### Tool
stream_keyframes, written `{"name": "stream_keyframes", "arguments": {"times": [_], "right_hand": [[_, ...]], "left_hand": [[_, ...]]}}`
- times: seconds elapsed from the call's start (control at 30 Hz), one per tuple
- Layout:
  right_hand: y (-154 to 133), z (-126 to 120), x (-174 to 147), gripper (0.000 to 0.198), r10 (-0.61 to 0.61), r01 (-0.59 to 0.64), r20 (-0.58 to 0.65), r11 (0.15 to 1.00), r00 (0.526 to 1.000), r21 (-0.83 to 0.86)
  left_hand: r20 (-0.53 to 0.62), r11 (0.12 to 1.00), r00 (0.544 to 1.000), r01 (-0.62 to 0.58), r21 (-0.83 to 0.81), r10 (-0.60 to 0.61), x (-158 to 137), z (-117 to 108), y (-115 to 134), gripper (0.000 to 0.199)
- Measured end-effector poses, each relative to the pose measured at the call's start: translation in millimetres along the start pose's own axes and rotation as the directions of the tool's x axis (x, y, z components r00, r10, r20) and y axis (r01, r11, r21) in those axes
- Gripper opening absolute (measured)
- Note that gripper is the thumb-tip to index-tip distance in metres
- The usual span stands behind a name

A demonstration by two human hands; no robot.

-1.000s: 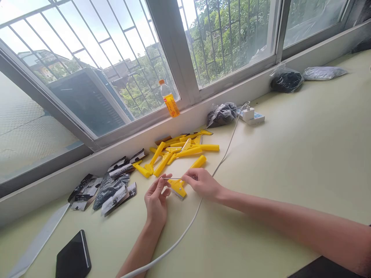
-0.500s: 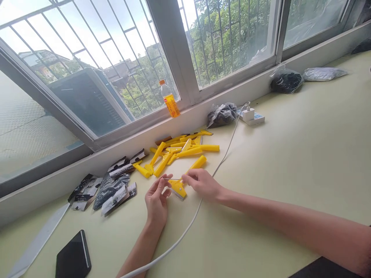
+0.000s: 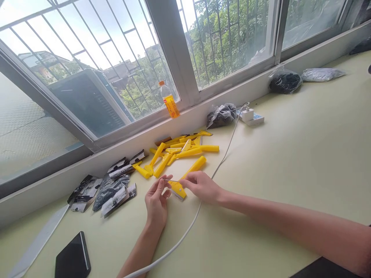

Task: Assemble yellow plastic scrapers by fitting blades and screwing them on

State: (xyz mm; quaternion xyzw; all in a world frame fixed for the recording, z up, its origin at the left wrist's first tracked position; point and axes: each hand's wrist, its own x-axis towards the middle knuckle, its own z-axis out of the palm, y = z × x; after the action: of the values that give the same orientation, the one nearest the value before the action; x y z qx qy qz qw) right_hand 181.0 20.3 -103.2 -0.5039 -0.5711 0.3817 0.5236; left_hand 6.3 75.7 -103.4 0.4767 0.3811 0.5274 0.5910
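Note:
A thin metal rod [image 3: 173,180] spans the gap between my two hands, held roughly level above the table. My left hand [image 3: 156,197] pinches its left end between thumb and index finger, the other fingers loosely curled; whether a small part sits in that pinch is hidden. On the right end, the fingers of my right hand [image 3: 203,186] are closed. Just below the rod lies a yellow scraper [image 3: 196,165] with a pale blade edge and a screw in its head, partly covered by my right hand.
Behind my hands is a pile of yellow scrapers [image 3: 185,153]. Black packets [image 3: 116,193] lie left, with a phone [image 3: 74,255] nearer. A white cable [image 3: 188,231] runs under my right hand to a charger [image 3: 247,114]. A bottle [image 3: 171,104] stands on the sill.
The right end of the rod has dropped slightly as my right hand shifted a little left and down. My left hand stays nearly in place.

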Motion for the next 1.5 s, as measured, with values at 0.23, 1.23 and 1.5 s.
{"name": "stream_keyframes", "arguments": {"times": [0.23,1.23,1.5], "right_hand": [[-4.9,-1.2,0.3,0.039,0.07,-0.07,-0.005,0.994,0.998,-0.079],[-4.2,1.7,-3.4,0.024,0.0,0.0,-0.025,1.0,1.0,-0.005],[-0.1,-0.5,-3.1,0.023,-0.016,0.015,-0.047,1.0,0.999,-0.006]], "left_hand": [[-0.007,1.0,1.0,-0.001,-0.005,0.001,1.7,0.7,-1.5,0.043],[-0.036,1.0,0.999,0.002,-0.018,-0.002,4.7,-2.5,-3.7,0.046],[-0.05,0.999,0.999,0.017,-0.04,-0.019,5.1,-2.8,-4.5,0.047]]}}
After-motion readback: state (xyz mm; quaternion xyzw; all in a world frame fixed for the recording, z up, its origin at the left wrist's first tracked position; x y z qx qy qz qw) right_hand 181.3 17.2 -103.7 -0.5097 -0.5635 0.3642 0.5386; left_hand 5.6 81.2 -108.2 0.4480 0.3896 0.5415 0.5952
